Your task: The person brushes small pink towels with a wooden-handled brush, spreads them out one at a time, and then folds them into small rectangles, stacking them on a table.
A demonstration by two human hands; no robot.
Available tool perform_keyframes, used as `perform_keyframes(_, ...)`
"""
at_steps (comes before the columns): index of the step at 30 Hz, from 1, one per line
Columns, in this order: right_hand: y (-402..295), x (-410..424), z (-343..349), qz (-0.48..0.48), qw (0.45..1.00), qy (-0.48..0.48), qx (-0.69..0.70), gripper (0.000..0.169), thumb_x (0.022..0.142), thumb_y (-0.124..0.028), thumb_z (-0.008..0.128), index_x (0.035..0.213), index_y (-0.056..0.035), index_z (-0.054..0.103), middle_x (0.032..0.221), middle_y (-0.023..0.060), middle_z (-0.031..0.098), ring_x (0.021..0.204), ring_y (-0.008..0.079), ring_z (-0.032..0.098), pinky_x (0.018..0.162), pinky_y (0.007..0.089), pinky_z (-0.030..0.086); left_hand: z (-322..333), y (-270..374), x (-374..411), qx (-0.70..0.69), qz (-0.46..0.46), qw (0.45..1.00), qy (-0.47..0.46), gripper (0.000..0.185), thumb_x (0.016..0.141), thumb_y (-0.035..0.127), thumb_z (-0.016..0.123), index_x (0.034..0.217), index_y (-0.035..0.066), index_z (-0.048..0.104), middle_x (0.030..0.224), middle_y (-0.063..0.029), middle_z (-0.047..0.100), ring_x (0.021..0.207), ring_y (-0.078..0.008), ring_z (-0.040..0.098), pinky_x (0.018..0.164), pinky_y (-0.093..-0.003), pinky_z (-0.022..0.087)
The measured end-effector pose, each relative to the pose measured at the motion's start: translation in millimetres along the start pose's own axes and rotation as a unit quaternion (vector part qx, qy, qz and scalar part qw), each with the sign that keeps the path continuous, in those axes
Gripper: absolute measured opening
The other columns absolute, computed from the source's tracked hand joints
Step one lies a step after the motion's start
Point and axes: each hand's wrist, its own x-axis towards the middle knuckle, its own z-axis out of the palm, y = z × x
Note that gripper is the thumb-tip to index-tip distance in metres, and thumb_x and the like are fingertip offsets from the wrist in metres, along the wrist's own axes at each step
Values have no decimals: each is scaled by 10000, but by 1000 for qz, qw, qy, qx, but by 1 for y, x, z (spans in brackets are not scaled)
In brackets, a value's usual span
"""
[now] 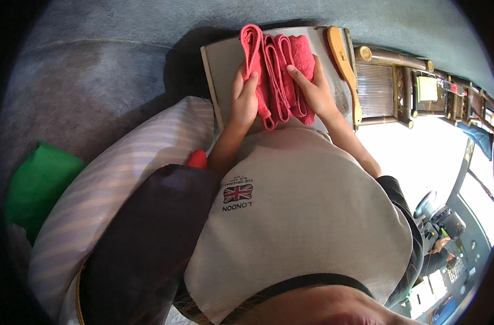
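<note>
A red terry cloth [277, 81], gathered in several upright folds, is held between my two hands above a pale board-like surface. My left hand [243, 95] presses on its left side, with the thumb against the outer fold. On the right side my right hand [314, 89] grips the cloth, its thumb lying over the folds. Just right of the cloth, a long wooden brush or shoehorn-like tool [344, 69] with a curved handle lies along the edge of the pale surface [224, 65]. The fingers behind the cloth are partly hidden.
A bamboo bench or rack [375, 85] stands to the right, with a yellow item [427, 88] and a plastic bottle [453, 87] on it. A striped cushion [121, 162] and a green bag or cloth [44, 183] lie left. Another person's hand [442, 243] shows at lower right, beside a fan.
</note>
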Motion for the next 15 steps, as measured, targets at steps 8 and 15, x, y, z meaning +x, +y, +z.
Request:
perform_keyframes(8, 2, 3, 6, 29, 997, 15, 66, 488, 952, -282, 579, 1300, 15, 408, 1170, 147, 599, 1070, 202, 570, 942, 345, 439, -20, 1, -5, 49, -4, 998, 35, 370, 989, 80, 428, 1341, -36, 426, 1290, -110, 522, 1166, -177, 494, 1026, -310, 356)
perform_keyframes(15, -14, 16, 36, -55, 998, 3, -26, 441, 955, -289, 551, 1257, 11, 437, 1060, 261, 638, 1033, 340, 634, 880, 393, 471, 12, 6, 4, 115, 44, 992, 4, 381, 985, 65, 402, 1356, -22, 425, 1283, -101, 519, 1169, -153, 481, 1027, -302, 357)
